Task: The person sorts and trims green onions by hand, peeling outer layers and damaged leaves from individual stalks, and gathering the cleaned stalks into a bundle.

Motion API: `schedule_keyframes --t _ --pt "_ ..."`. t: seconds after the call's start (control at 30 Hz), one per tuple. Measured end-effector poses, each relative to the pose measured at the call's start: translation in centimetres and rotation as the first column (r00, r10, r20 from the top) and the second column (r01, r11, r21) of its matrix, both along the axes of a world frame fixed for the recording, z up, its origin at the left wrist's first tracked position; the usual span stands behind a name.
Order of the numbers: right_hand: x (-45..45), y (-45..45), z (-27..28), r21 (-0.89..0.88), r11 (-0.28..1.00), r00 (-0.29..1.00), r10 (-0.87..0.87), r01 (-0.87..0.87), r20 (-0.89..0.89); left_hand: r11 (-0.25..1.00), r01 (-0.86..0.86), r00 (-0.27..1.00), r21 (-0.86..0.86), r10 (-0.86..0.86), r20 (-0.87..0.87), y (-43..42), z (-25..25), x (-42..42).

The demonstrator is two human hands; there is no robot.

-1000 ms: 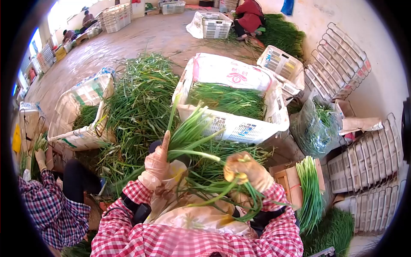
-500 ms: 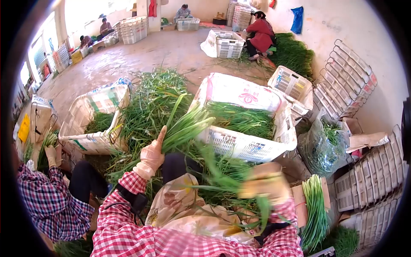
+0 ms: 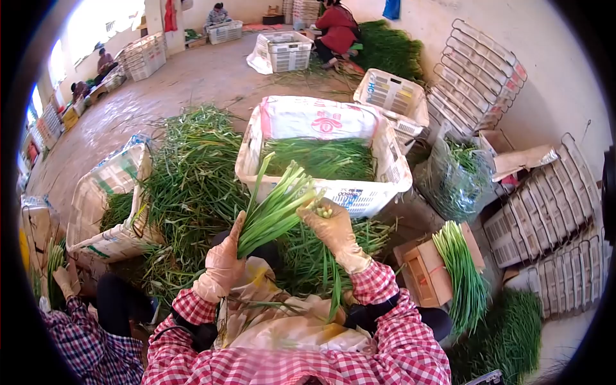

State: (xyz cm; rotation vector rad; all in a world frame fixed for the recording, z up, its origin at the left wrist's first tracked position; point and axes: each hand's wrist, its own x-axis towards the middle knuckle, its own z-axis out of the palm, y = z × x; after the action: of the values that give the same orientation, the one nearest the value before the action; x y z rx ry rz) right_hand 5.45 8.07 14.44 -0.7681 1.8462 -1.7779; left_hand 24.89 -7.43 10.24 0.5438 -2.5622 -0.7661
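Note:
My left hand (image 3: 223, 264), in a tan glove, is closed around a bunch of green chives (image 3: 277, 208), pale stem ends pointing up and right. To its right, my gloved right hand (image 3: 335, 236) grips a few more chives (image 3: 335, 289); their pale ends stick out above the fingers and their leaves hang below. A stained cloth (image 3: 282, 308) covers my lap. Beyond my hands a white crate (image 3: 359, 192) lined with a printed sack holds chives. A large heap of loose chives (image 3: 192, 173) lies ahead on the left.
A tied bunch of chives (image 3: 463, 276) rests on a cardboard box (image 3: 427, 276) at right. A plastic bag (image 3: 455, 176) and stacked crates (image 3: 545, 205) stand beyond. Left are another crate (image 3: 96, 221) and a co-worker's gloved hand (image 3: 66, 281). Other people sit farther back.
My right hand has come from the lower right to beside the bunch in my left hand, chives still in its grip. The view has turned right and down.

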Motion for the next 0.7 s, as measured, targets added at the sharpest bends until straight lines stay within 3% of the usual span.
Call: schedule_keyframes --t 0.1,0.17,0.23,0.3,0.33,0.43,0.5,0.57,0.63,0.7 --pt "-0.3 0.0 -1.7 -0.070 0.996 0.991 -0.062 0.054 -0.119 0.998 -0.020 0.974 0.064 0.004 0.228 0.8 1.0 0.1" --pt "-0.4 -0.3 -2.1 -0.158 0.981 0.966 -0.144 0.111 -0.216 0.999 0.048 0.990 0.007 -0.048 0.133 1.2 1.2 0.1" --pt "-1.1 -0.5 -2.3 -0.120 0.979 0.957 -0.187 0.164 -0.221 0.995 0.098 0.993 -0.033 -0.095 0.075 1.2 1.1 0.0" --pt "-2.1 -1.0 -1.9 -0.071 0.971 0.949 -0.240 0.230 -0.207 0.994 0.099 0.985 0.037 -0.103 0.135 1.1 1.1 0.2" --pt "-2.5 -1.7 -2.2 -0.052 0.953 0.910 -0.301 0.299 -0.285 0.993 0.096 0.981 0.068 -0.107 0.165 1.1 1.2 0.4" --pt "-4.8 -1.4 -2.0 -0.017 0.924 0.885 -0.371 0.382 -0.280 0.984 0.109 0.979 0.140 -0.130 0.154 1.0 2.4 1.0" --pt "-7.4 -0.4 -2.2 -0.207 0.884 0.898 -0.438 0.420 -0.048 0.966 0.100 0.972 0.239 -0.146 0.185 0.3 2.3 1.7" --pt "-8.1 0.9 -0.6 -0.244 0.835 0.847 -0.524 0.493 -0.085 0.960 0.108 0.972 0.258 -0.156 0.175 -0.7 1.6 2.2" --pt "-7.0 2.5 1.2 -0.196 0.859 0.880 -0.471 0.473 0.062 0.966 0.112 0.986 0.235 -0.137 0.092 -1.0 1.6 2.4" --pt "-6.1 3.7 0.1 -0.224 0.948 0.971 -0.237 0.227 -0.019 0.969 0.131 0.991 0.208 -0.128 -0.027 -1.8 0.7 2.4"
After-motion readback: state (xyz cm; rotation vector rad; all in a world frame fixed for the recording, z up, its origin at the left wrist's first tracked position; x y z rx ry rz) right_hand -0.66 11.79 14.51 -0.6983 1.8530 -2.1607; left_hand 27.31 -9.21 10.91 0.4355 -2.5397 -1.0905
